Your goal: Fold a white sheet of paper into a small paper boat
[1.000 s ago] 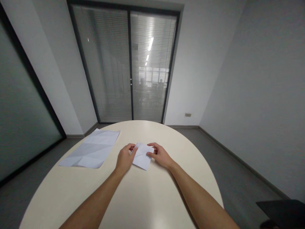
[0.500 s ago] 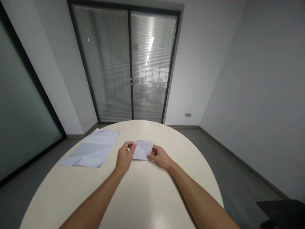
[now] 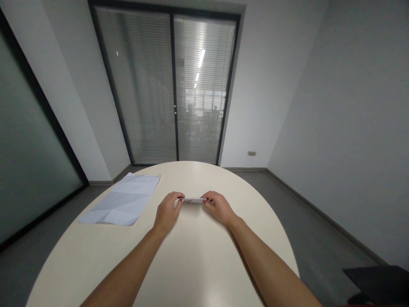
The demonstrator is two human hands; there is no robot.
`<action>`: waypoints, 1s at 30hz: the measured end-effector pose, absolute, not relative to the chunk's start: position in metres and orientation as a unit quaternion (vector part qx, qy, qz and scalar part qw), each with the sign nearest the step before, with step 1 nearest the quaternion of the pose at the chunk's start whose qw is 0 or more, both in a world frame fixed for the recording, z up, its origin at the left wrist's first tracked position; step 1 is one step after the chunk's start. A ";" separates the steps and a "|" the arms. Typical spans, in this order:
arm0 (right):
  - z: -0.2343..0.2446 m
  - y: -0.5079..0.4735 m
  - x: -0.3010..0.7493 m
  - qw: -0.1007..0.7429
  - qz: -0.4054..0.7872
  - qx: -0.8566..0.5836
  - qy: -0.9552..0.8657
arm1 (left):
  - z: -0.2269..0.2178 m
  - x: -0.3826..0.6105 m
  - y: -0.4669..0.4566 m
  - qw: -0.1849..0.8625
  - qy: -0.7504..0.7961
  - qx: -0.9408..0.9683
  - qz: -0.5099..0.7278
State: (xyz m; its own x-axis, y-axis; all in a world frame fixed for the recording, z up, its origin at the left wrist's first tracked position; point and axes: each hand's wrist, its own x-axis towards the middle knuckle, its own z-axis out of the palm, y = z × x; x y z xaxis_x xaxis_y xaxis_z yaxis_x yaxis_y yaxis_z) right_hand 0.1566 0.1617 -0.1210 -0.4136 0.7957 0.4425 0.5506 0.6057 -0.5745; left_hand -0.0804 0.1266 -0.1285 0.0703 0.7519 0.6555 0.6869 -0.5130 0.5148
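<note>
A small folded piece of white paper (image 3: 193,200) is held between my two hands above the middle of the table (image 3: 179,260). It is seen nearly edge-on, as a thin strip, so its broad face is mostly hidden. My left hand (image 3: 168,210) pinches its left end between thumb and fingers. At the right end my right hand (image 3: 218,206) grips it the same way. Creased white sheets of paper (image 3: 123,198) lie flat on the table to the left of my left hand.
The round cream table ends in a curved edge on all visible sides. Beyond it stand a glass door with blinds (image 3: 174,94) and a white wall with a socket plate (image 3: 252,153). A dark object (image 3: 380,281), perhaps a chair, is at the lower right.
The folded paper has tilted from showing its square face to nearly edge-on. Both hands have turned with it and kept hold of its ends. The sheets on the left stay put.
</note>
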 end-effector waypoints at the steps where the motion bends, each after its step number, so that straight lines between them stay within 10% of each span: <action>1: -0.120 0.161 0.158 0.340 0.157 -0.407 -0.833 | -0.128 -0.081 0.125 0.022 0.493 0.747 0.444; 11: -0.123 0.163 0.161 0.242 0.118 -0.355 -0.895 | -0.123 -0.082 0.120 0.008 0.559 0.800 0.215; 30: -0.117 0.162 0.165 0.232 0.152 -0.392 -0.877 | -0.125 -0.080 0.115 -0.006 0.540 0.813 0.217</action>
